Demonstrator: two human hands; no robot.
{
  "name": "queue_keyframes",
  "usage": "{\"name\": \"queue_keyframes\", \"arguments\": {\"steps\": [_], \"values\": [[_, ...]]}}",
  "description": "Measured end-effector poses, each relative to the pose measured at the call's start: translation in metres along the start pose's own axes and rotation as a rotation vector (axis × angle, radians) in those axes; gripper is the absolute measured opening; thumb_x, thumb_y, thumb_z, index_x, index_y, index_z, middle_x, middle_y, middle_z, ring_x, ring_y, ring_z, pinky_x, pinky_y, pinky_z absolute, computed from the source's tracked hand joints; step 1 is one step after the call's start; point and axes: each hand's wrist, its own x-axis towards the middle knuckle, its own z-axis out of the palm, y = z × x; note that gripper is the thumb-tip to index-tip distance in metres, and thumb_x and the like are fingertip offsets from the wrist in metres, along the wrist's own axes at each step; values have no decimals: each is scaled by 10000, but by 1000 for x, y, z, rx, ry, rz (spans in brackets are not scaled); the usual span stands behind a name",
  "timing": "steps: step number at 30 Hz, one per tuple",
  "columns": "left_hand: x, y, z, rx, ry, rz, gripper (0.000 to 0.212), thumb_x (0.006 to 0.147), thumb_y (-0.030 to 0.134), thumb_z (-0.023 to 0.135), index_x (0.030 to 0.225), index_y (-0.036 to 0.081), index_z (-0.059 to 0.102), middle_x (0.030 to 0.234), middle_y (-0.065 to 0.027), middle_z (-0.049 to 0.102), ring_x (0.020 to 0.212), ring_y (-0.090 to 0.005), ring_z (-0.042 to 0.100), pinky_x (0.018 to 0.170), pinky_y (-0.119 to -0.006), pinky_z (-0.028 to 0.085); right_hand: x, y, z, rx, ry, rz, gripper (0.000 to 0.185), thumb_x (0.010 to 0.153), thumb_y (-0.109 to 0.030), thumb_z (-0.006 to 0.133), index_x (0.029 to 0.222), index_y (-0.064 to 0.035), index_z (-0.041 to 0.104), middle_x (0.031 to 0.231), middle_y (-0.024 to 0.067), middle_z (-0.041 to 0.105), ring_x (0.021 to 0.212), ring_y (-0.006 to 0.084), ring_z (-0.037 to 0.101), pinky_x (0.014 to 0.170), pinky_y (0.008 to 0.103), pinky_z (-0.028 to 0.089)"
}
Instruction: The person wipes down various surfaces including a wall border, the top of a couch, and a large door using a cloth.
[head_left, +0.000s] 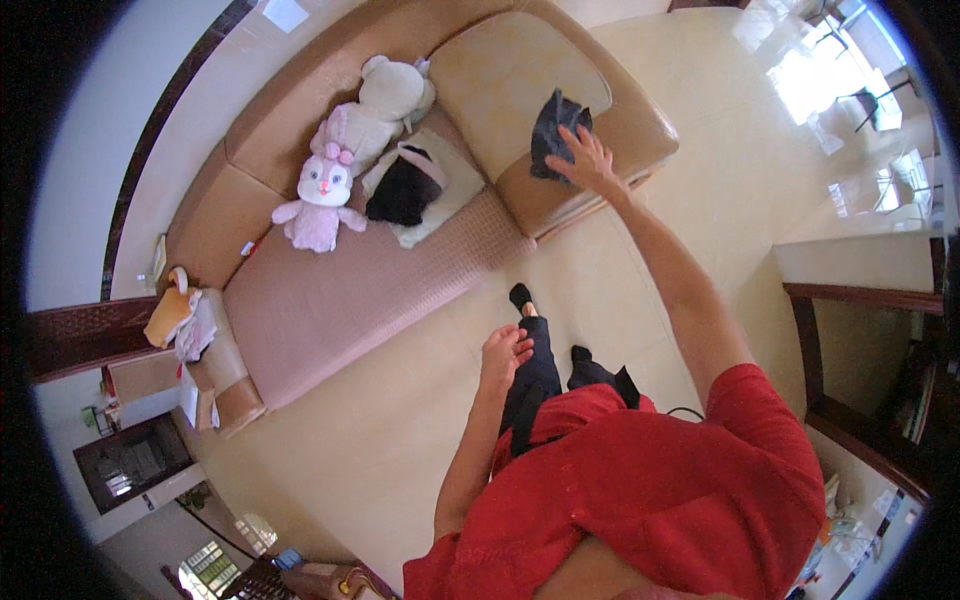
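Note:
With fingers spread, my right hand reaches out and rests on a dark grey folded cloth. The cloth lies on the tan leather end section of a sofa, and the fingers cover its lower right part. My left hand hangs in front of my body, fingers loosely bent, with nothing visible in it. On the sofa's pinkish woven seat cover, a black cloth is heaped on a pale cushion or folded fabric. A pink strip crosses the black cloth.
A pink rabbit plush and a large white plush lean along the sofa back. An orange plush item sits at the far left armrest, near cardboard boxes. Dark wooden furniture stands at right on the shiny beige floor.

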Motion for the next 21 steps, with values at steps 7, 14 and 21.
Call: {"name": "queue_keyframes", "arguments": {"steps": [7,14,21], "values": [[61,95,-26,59,136,16,176,876,118,471,1039,51,481,967,-96,555,810,-213,578,686,-337,492,7,29,85,-89,-416,154,645,731,-412,622,1295,-231,366,1324,192,316,1219,401,306,960,521,288],[106,120,-29,-17,180,-13,162,873,122,486,1018,50,491,927,-91,570,774,-209,587,641,-331,502,70,53,117,-235,-187,111,721,720,-487,613,1334,-282,295,1416,184,149,1272,439,177,923,653,221],[148,83,-5,-141,233,-191,241,843,172,542,1041,44,489,893,-69,581,735,-180,587,633,-316,502,134,78,151,-311,-100,-35,746,771,-548,518,1380,-247,210,1438,186,94,1289,444,120,950,653,165]]}}
